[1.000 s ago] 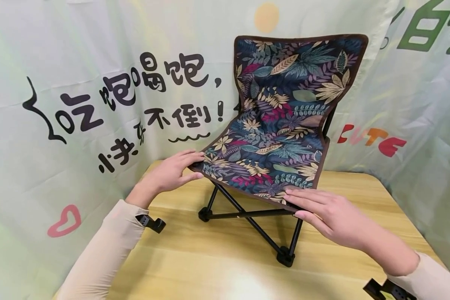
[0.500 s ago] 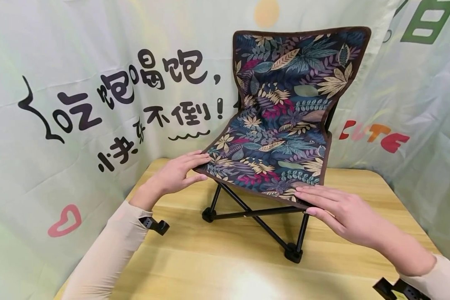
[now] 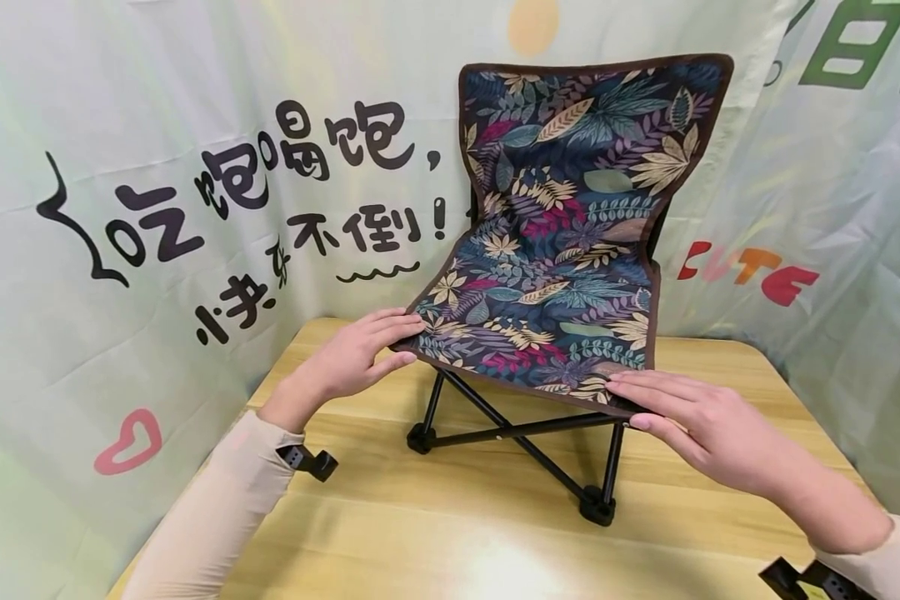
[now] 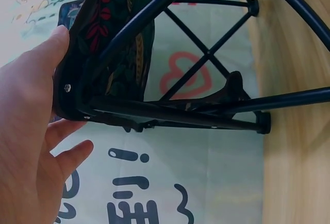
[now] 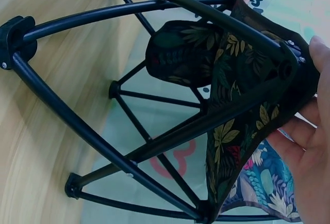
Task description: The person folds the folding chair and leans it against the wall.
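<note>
A folding chair (image 3: 540, 292) with dark leaf-patterned fabric and thin black crossed legs stands unfolded on the wooden table. My left hand (image 3: 356, 354) lies at the seat's front left corner, fingers extended over the fabric and thumb by the front edge. At the front right corner, my right hand (image 3: 708, 425) rests its straight fingers on the seat, its thumb beside the edge. The left wrist view shows the underside of the left corner (image 4: 72, 92) against that palm. In the right wrist view, the black leg tubes (image 5: 170, 141) cross below the seat.
The wooden table (image 3: 390, 533) reaches out in front of and beside the chair. Behind it hangs a pale cloth backdrop (image 3: 217, 75) with printed characters and a red heart. Dark wrist mounts (image 3: 311, 462) hang below both sleeves.
My right hand has shifted to the right with the seat's front right corner, and the left hand slightly right. The front corners and front feet now stand a little farther apart.
</note>
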`<state>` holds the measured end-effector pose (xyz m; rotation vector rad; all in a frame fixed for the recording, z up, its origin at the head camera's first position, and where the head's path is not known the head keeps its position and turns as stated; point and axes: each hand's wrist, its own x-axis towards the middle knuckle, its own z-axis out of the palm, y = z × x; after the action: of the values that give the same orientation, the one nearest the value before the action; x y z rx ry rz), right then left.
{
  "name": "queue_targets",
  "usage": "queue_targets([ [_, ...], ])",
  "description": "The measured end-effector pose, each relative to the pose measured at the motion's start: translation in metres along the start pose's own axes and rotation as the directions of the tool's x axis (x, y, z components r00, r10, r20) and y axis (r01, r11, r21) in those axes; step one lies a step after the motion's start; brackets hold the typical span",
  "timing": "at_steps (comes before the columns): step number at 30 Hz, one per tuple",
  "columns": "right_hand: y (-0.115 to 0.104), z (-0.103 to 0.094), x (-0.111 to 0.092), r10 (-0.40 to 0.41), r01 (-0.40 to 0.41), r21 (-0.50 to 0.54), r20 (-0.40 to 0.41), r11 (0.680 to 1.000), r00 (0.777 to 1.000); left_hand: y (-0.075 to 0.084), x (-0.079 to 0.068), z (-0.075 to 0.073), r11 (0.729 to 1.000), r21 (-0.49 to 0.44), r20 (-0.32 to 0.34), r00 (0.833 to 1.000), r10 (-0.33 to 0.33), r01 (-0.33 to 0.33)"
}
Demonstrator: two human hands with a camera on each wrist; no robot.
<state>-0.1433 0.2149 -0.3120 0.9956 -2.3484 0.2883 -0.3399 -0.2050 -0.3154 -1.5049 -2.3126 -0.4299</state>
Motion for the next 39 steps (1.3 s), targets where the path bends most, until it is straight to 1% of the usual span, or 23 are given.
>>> queue_targets([
  [4,-0.006,-0.002,0.0,0.057,-0.057,-0.029,0.0,0.998,0.998,-0.005,0.0,-0.001,0.999,-0.022,0.002,0.999,0.035,-0.035],
  [8,-0.012,-0.002,0.0,0.083,-0.083,-0.051,-0.007,0.995,0.997,-0.01,-0.001,-0.002,0.996,-0.049,0.004,0.997,0.079,-0.078],
  [11,-0.014,-0.001,-0.002,0.09,-0.092,-0.061,-0.031,0.994,0.995,-0.013,0.0,-0.001,0.99,-0.064,-0.014,0.992,0.124,-0.124],
  [16,-0.018,0.0,-0.004,0.118,-0.122,-0.065,-0.06,0.99,0.991,-0.02,0.002,0.001,0.975,-0.086,-0.052,0.978,0.202,-0.206],
  [24,-0.027,0.0,-0.005,0.226,-0.229,-0.086,-0.044,0.97,0.973,-0.032,0.004,0.003,0.945,-0.13,-0.104,0.952,0.29,-0.302],
  [27,-0.028,-0.001,-0.006,0.253,-0.256,-0.097,-0.04,0.962,0.967,-0.033,0.006,0.004,0.933,-0.143,-0.118,0.942,0.314,-0.329],
  [33,-0.029,0.0,-0.008,0.303,-0.307,-0.126,-0.048,0.943,0.952,-0.037,0.01,0.006,0.917,-0.162,-0.129,0.929,0.347,-0.365],
  [37,-0.035,0.001,-0.008,0.348,-0.351,-0.147,-0.047,0.925,0.936,-0.041,0.011,0.007,0.908,-0.19,-0.134,0.926,0.354,-0.374],
  [39,-0.039,0.004,-0.008,0.359,-0.361,-0.156,-0.046,0.919,0.932,-0.043,0.01,0.007,0.906,-0.2,-0.134,0.926,0.353,-0.374],
])
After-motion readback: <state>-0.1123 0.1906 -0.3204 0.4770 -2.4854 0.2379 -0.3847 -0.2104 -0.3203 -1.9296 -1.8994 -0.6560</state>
